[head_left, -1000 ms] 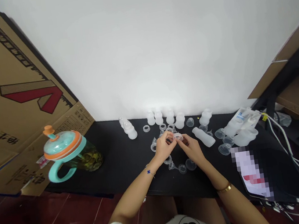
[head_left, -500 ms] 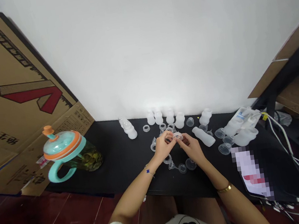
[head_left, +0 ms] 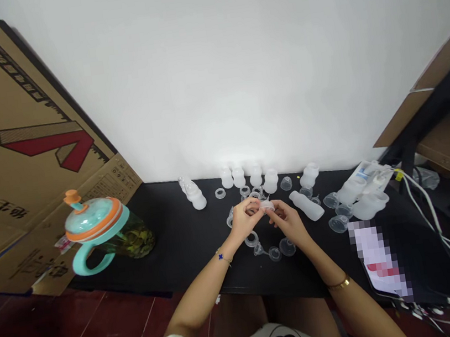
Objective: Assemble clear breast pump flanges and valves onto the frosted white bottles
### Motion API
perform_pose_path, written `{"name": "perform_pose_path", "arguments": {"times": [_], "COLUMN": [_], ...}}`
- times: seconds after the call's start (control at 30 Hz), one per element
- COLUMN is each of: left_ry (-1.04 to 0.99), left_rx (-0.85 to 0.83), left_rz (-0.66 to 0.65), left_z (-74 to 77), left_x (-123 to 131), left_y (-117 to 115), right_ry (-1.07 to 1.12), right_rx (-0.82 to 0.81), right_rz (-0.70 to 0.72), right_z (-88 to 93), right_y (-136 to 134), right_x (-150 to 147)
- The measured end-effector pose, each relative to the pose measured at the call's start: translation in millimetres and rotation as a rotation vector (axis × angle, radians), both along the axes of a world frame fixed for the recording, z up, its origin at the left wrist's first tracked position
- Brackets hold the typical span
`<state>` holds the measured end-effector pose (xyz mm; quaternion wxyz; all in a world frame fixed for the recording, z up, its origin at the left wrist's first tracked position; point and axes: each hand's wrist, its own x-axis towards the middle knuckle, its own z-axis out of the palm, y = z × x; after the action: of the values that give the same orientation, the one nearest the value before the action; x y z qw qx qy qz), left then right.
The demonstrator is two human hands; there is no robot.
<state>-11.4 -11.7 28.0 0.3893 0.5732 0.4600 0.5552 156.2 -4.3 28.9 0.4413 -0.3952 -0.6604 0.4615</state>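
Note:
A whitish, see-through bottle collar ring [head_left: 266, 206] is pinched between my left hand [head_left: 245, 219] and my right hand [head_left: 286, 220], above the table. A small clear tip, seemingly a nipple, pokes up from the ring's top. Both hands have their fingers closed on the ring's sides. Around and below them lie more collar rings [head_left: 251, 239], clear nipples [head_left: 260, 248] and clear domed caps [head_left: 287, 247]. Beyond my hands, several frosted white baby bottles [head_left: 271, 181] stand in a row by the wall. One bottle [head_left: 306, 205] lies on its side just right of my right hand.
A large turquoise-handled jug [head_left: 110, 229] with an orange-trimmed lid stands left on the black table [head_left: 178, 253]. Two assembled bottles [head_left: 196, 196] stand at the back. To the right are a plastic bag [head_left: 370, 176], a phone [head_left: 383, 263] and white cables [head_left: 425, 207].
The collar ring has tilted between my fingers, so its side now faces me and a small tip shows above it. My hands have barely shifted.

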Motion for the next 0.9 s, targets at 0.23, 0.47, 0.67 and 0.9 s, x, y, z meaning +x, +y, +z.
{"name": "perform_pose_path", "arguments": {"times": [0.23,0.47,0.67,0.9], "left_ry": [0.001,-0.004,0.01,-0.002], "left_rx": [0.013,0.007,0.028,0.022], "left_rz": [-0.034,-0.058,-0.052,-0.058], "left_z": [4.6,5.9,4.2,2.8], "left_x": [-1.2,-0.1,-0.9,-0.5], "left_y": [-1.2,-1.5,-1.1,-0.7], "right_ry": [0.145,0.219,0.219,0.176], "right_rx": [-0.074,-0.118,-0.144,-0.157], "right_rz": [0.083,0.103,0.097,0.086], "right_z": [-0.3,-0.7,2.6,4.2], "right_y": [3.8,6.2,5.1,4.1], "right_x": [0.9,2.0,1.8,2.2]}}
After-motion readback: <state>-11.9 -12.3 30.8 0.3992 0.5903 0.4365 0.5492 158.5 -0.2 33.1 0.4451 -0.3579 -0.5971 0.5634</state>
